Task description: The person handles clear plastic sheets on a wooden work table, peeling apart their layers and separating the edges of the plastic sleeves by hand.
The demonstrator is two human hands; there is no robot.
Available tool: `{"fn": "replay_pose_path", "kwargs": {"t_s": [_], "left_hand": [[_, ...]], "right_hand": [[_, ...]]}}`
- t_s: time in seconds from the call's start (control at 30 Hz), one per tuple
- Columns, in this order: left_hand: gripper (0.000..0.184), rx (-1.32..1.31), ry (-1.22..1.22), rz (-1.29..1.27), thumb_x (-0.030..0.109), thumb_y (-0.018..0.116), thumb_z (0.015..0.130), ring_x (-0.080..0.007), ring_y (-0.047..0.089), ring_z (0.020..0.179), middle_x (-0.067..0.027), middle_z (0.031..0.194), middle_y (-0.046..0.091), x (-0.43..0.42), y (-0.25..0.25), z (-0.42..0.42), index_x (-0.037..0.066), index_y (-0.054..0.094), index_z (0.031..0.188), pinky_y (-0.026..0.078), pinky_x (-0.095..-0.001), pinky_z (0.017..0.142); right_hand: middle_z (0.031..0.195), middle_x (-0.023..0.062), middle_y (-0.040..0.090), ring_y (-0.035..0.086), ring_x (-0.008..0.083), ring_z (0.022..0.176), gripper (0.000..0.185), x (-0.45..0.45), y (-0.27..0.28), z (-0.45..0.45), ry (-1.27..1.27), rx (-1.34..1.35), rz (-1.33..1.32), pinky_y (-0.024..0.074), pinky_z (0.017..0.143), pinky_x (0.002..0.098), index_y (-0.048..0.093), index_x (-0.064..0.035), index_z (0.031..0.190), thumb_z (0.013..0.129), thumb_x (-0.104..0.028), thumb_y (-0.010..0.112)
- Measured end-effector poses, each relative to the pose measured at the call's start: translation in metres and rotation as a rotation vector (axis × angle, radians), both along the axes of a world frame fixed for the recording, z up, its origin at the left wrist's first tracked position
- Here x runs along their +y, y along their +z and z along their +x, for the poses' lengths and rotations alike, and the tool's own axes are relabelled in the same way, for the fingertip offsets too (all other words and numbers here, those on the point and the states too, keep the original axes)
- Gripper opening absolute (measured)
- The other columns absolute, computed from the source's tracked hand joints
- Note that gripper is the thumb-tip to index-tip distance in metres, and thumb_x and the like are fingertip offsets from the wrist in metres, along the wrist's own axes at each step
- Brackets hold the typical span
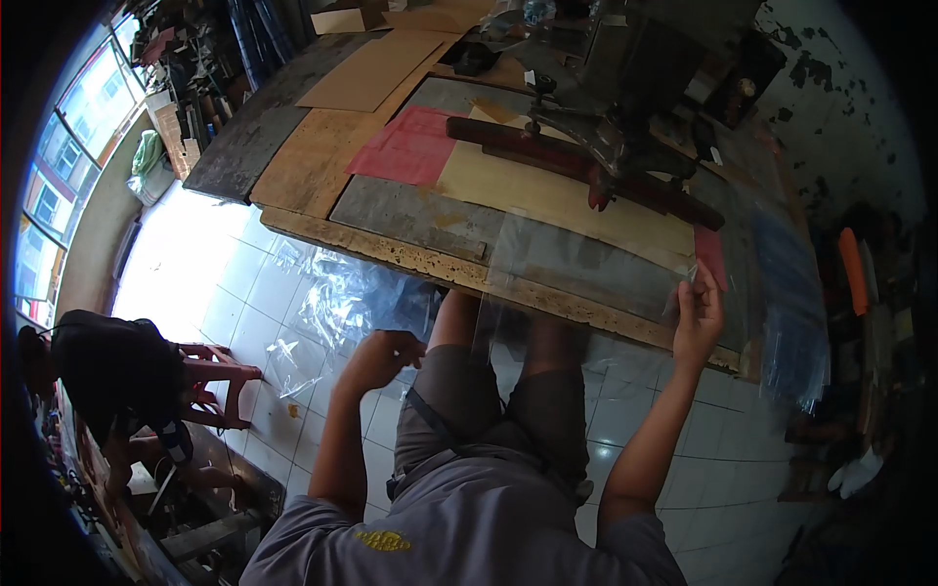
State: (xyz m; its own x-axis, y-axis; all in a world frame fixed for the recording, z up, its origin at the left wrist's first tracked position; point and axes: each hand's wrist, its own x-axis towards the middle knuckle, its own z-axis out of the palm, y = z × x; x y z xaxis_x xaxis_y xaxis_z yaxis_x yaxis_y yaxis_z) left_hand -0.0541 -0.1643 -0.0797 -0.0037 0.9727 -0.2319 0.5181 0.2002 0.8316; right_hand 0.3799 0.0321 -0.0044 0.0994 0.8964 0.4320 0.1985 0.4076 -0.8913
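My right hand (699, 308) is at the front right of the workbench, its thumb and fingers pinched on the corner of a clear plastic sheet (547, 256). The sheet lies across the bench's front edge, and part of it hangs down over my legs. My left hand (384, 357) is off the bench, above the floor to the left of my lap. Its fingers are curled, and whether anything is in them is hidden. Beyond the sheet, a pale yellow strip (528, 190) with a red piece (405, 146) at its left end lies under the dark bar of a press (616, 146).
Crumpled clear plastic (352, 293) lies on the tiled floor at left. Brown cardboard (376, 70) rests at the bench's back left. A stack of clear sheets (791, 303) hangs over the right edge. Another person (112, 381) bends beside a red stool (220, 381).
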Motion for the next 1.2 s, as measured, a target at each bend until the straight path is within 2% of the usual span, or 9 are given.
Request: {"fn": "replay_pose_path", "kwargs": {"t_s": [0.07,0.2,0.5,0.7,0.9,0.97,1.07,1.17,1.2], "left_hand": [[0.012,0.007,-0.167,0.1,0.01,0.067,0.094,-0.0235,0.073,0.097,-0.0087,0.101,0.076,0.006,0.004,0.051,0.002,0.074,0.101,0.056,-0.0338,0.087],[0.037,-0.383,-0.535,0.223,0.025,0.07,0.098,-0.0257,0.07,0.105,-0.0121,0.115,0.071,0.012,0.024,0.143,0.004,0.065,0.127,0.054,-0.0364,0.095],[0.058,-0.087,-0.213,0.498,0.033,0.074,0.093,-0.0376,0.057,0.123,-0.0203,0.126,0.058,-0.004,0.065,0.214,0.002,0.05,0.136,0.045,-0.045,0.105],[0.081,-0.705,-0.173,0.379,0.028,0.078,0.092,-0.0318,0.047,0.139,-0.0205,0.146,0.048,-0.004,0.024,0.234,0.0,0.032,0.153,0.036,-0.0417,0.116],[0.08,-0.606,-0.092,0.537,0.025,0.075,0.094,-0.0323,0.041,0.144,-0.0208,0.153,0.041,0.025,-0.002,0.231,0.002,0.03,0.156,0.033,-0.0422,0.119],[0.07,-0.464,0.012,0.565,0.025,0.075,0.091,-0.0406,0.048,0.135,-0.0247,0.143,0.048,0.038,-0.015,0.223,0.0,0.04,0.146,0.038,-0.0474,0.112],[0.056,-0.177,0.08,0.702,0.024,0.075,0.086,-0.048,0.054,0.116,-0.0263,0.124,0.057,0.06,-0.061,0.2,-0.001,0.052,0.13,0.043,-0.0527,0.1],[0.054,-0.017,0.031,0.784,0.022,0.075,0.083,-0.0462,0.056,0.112,-0.0234,0.12,0.058,0.063,-0.059,0.176,-0.001,0.053,0.127,0.044,-0.0535,0.097],[0.049,0.035,0.071,0.799,0.02,0.075,0.079,-0.0425,0.057,0.108,-0.0196,0.115,0.06,0.062,-0.04,0.172,0.0,0.056,0.12,0.044,-0.053,0.096]], "right_hand": [[0.091,-0.0023,0.058,0.058,0.0065,0.084,0.037,-0.005,0.004,-0.003,-0.014,0.002,0.01,0.049,0.079,0.0232,0.06,0.0012,0.135,0.1,-0.011,0.068],[0.097,-0.0012,0.061,0.057,0.0076,0.09,0.03,-0.031,0.016,-0.015,-0.053,0.272,-0.049,0.0454,0.085,0.0251,0.063,0.0016,0.126,0.1,-0.013,0.068],[0.123,0.0044,0.061,0.058,0.0117,0.108,0.031,-0.102,0.08,-0.041,-0.205,0.592,0.166,0.0466,0.094,0.03,0.059,-0.0022,0.13,0.105,-0.02,0.059],[0.118,0.0058,0.063,0.062,0.0142,0.103,0.031,-0.097,0.054,-0.061,-0.06,0.609,0.148,0.05,0.091,0.0273,0.058,0.0,0.129,0.103,-0.014,0.064],[0.123,0.0102,0.064,0.062,0.0171,0.108,0.038,-0.096,0.041,-0.097,0.24,-0.123,-0.039,0.0486,0.096,0.0335,0.061,-0.002,0.134,0.102,-0.021,0.065],[0.127,0.01,0.063,0.061,0.0198,0.113,0.035,-0.088,0.019,-0.103,0.453,-0.258,-0.128,0.0455,0.1,0.0381,0.065,-0.0029,0.131,0.103,-0.024,0.064],[0.131,0.0096,0.063,0.059,0.0263,0.12,0.033,-0.091,-0.001,-0.097,0.431,-0.596,0.31,0.0396,0.105,0.0427,0.07,-0.0083,0.126,0.1,-0.028,0.068],[0.123,0.0085,0.065,0.059,0.0291,0.121,0.037,-0.105,-0.002,-0.104,0.354,-0.738,0.404,0.0367,0.105,0.0437,0.071,-0.0151,0.125,0.092,-0.03,0.074],[0.115,0.0058,0.067,0.06,0.0271,0.119,0.031,-0.105,-0.009,-0.107,0.316,-0.731,0.397,0.0387,0.102,0.043,0.072,-0.0172,0.117,0.086,-0.02,0.076]]}}
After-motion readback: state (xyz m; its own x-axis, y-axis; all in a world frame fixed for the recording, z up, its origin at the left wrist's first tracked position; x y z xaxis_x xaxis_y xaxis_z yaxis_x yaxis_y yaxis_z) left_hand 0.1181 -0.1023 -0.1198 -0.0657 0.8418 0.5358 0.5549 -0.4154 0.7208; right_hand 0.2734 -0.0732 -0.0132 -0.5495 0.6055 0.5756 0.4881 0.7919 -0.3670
